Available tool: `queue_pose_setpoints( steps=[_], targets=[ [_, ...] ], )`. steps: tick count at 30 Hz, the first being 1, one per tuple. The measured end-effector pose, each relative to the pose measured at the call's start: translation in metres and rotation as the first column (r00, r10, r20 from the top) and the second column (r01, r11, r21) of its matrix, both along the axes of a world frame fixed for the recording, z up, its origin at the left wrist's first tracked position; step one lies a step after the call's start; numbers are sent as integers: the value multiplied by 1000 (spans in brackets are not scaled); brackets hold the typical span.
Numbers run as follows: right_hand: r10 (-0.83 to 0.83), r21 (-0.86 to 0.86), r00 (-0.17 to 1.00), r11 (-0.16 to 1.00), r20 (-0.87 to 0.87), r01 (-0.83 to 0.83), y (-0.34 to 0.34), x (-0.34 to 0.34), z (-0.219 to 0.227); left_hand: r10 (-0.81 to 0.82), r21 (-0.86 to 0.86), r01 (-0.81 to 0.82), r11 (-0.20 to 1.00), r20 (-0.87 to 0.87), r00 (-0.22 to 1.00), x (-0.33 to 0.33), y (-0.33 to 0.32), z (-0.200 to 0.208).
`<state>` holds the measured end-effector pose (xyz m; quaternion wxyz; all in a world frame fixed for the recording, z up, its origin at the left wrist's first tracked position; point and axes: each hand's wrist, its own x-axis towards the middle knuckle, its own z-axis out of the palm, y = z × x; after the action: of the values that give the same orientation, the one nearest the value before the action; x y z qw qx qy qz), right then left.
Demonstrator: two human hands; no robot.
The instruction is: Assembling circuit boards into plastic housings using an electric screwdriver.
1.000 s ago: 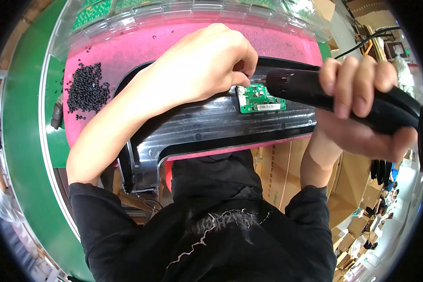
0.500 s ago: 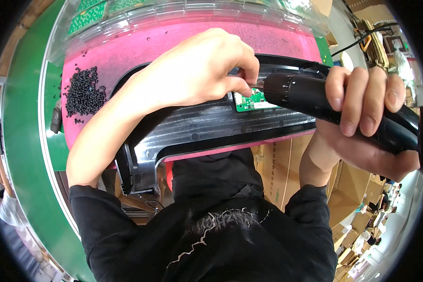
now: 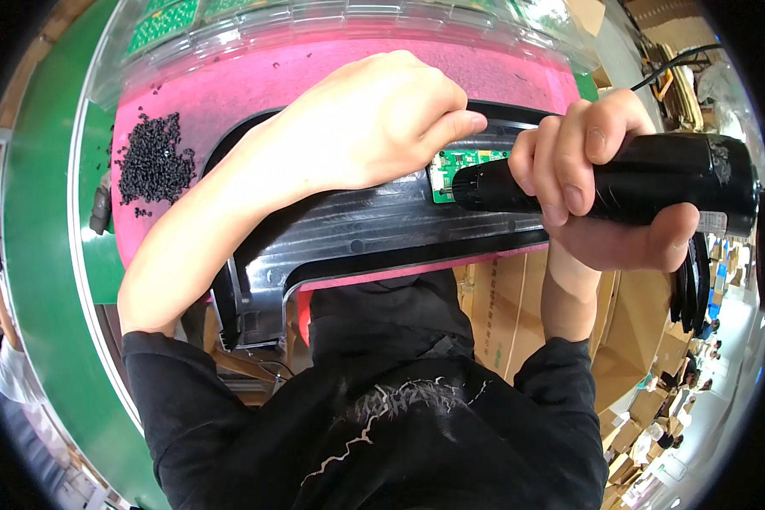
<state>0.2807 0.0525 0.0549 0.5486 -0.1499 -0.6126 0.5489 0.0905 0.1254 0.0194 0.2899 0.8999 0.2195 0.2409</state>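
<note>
My right hand (image 3: 595, 174) is wrapped round a black electric screwdriver (image 3: 646, 170), held almost level. Its nose and short bit reach the lower left corner of a green circuit board (image 3: 467, 159), which lies inside a long black plastic housing (image 3: 382, 225). The screwdriver's nose covers part of the board. Just left of and above the board is my left hand (image 3: 408, 110), with fingers curled in and thumb pressed against them. Whatever may be between those fingers is hidden.
A heap of small black screws (image 3: 155, 161) lies on the pink mat (image 3: 255, 72) at the left. Clear plastic trays (image 3: 306, 30) stand along the back, green boards in the left one. Cardboard boxes (image 3: 506, 306) are below the table edge at right.
The screwdriver has swung, its nose going left and down from beside my left fingers to the board's lower left corner. My left fingers have come away from the bit and curled in.
</note>
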Motion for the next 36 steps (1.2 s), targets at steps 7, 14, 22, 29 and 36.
queue_pose_setpoints(
  steps=[7, 14, 22, 29, 36],
  targets=[
    [-7, 0, 999, 1000, 51, 7, -4, -7, 8, -20, 103, 6, 995, 139, 990, 0, 0, -6],
    [16, 51, 995, 999, 96, -21, -1, -6, 9, -54, 100, 48, 994, 56, 997, -6, 1, -4],
    [48, 33, 995, 998, 84, -51, 0, -13, 8, -58, 77, 55, 996, 31, 998, -3, 1, -2],
    [-56, -79, 992, 995, 115, 65, -10, -23, 8, -26, 86, 25, 996, 16, 1000, -4, -3, -1],
    [-48, 131, 996, 991, 72, 38, -12, -6, 22, -121, 147, 110, 983, 63, 991, -7, 0, -8]
  ],
)
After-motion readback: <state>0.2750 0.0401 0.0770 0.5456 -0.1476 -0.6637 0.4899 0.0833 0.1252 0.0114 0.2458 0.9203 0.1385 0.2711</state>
